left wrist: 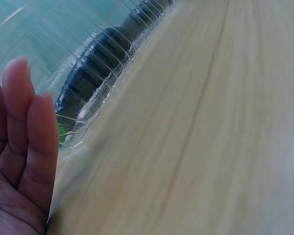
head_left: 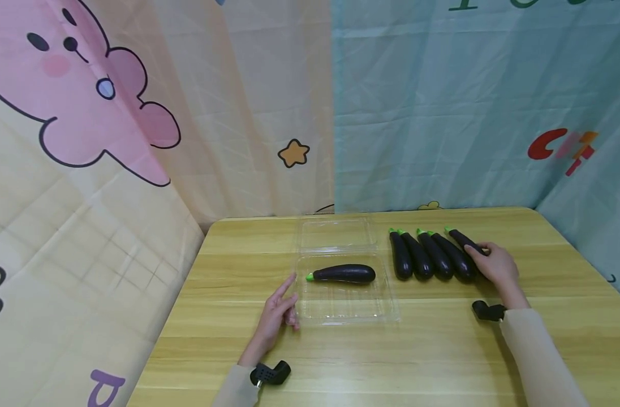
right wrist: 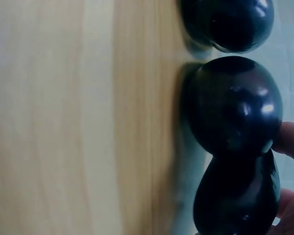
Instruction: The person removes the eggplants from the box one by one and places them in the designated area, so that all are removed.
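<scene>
A clear plastic clamshell box (head_left: 340, 308) lies unfolded on the table, its lid (head_left: 335, 234) at the back. Inside the box a dark purple eggplant (head_left: 345, 273) lies sideways, green stem to the left. My left hand (head_left: 275, 317) is at the box's left edge, index finger extended; whether it touches the plastic I cannot tell. Right of the box, several eggplants (head_left: 423, 254) lie side by side, stems away from me. At that row's right end my right hand (head_left: 495, 268) grips the last eggplant (right wrist: 235, 196), fingers along its side in the right wrist view.
The wooden table (head_left: 422, 350) reaches back to a printed curtain (head_left: 259, 113), which also hangs along the left and right sides. Each wrist bears a black camera, such as the one (head_left: 270, 373) on the left.
</scene>
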The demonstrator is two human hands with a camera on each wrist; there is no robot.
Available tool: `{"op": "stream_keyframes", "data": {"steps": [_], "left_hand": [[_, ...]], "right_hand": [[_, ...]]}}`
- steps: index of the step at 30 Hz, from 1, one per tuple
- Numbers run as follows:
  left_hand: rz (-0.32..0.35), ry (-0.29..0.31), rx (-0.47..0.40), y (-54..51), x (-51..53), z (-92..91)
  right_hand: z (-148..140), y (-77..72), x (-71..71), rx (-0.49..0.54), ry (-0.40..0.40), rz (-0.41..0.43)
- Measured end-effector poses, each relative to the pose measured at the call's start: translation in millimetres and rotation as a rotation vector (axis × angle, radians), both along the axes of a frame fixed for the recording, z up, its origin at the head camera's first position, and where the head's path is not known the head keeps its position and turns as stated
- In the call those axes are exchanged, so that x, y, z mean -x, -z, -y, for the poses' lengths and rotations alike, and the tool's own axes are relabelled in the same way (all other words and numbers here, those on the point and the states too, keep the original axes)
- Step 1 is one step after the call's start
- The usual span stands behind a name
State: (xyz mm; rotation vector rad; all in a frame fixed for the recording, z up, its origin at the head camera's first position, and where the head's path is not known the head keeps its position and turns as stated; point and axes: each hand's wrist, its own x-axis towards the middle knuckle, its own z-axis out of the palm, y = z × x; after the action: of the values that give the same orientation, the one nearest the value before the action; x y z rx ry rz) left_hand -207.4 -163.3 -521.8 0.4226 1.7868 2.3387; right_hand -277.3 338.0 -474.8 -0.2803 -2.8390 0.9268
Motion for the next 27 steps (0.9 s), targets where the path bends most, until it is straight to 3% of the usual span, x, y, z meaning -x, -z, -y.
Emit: {"op": "stream_keyframes", "data": {"steps": [6,27], "left_hand": [[-0.003,-0.001,0.002,-0.2,-0.5,-0.6],[-0.002,-0.01,0.01,-1.9,-1.5,-0.6]], "right_hand": [[-1.0,1.1,0.3,-0.009,-0.01,0.056],[3.1,-3.1,-5.0,-0.092,-0.042,0.107]]}}
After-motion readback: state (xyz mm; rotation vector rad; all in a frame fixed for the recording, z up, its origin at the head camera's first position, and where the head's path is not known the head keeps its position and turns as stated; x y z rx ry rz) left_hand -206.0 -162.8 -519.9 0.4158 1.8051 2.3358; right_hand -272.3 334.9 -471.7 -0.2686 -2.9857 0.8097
